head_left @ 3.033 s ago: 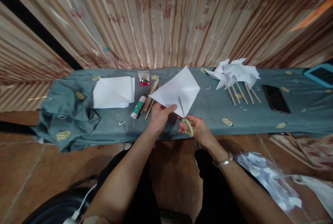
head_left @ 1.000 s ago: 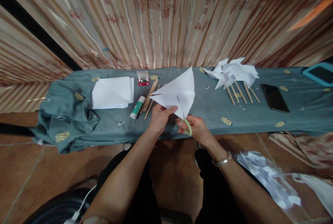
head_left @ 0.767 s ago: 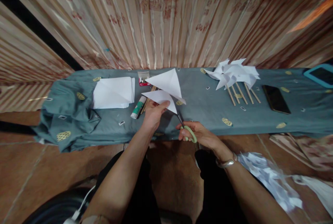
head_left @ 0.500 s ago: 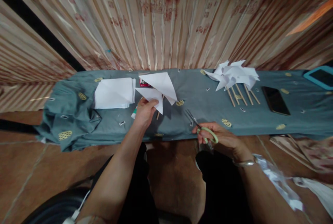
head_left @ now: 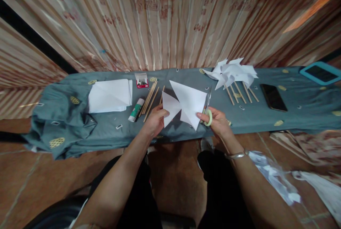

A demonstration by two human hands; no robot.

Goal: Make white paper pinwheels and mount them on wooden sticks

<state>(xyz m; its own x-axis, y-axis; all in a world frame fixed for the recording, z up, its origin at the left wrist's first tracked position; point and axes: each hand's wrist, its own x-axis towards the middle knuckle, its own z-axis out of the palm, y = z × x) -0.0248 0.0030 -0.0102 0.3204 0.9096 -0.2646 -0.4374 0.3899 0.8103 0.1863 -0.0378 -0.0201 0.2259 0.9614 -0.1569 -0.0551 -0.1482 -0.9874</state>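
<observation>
left hand [head_left: 156, 120] pinches the cut paper [head_left: 186, 104] taut; right hand [head_left: 217, 120] grips scissors [head_left: 208, 110], blades up, steadying the other corner.

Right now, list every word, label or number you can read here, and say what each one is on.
No text can be read in this picture.
Glue stick: green and white label, print too small and blurred.
Small red box: markings blurred.
Curtain: reddish woven motifs, no legible letters.
Phone and tablet: screens dark.
Cut paper in both hands: blank.
</observation>
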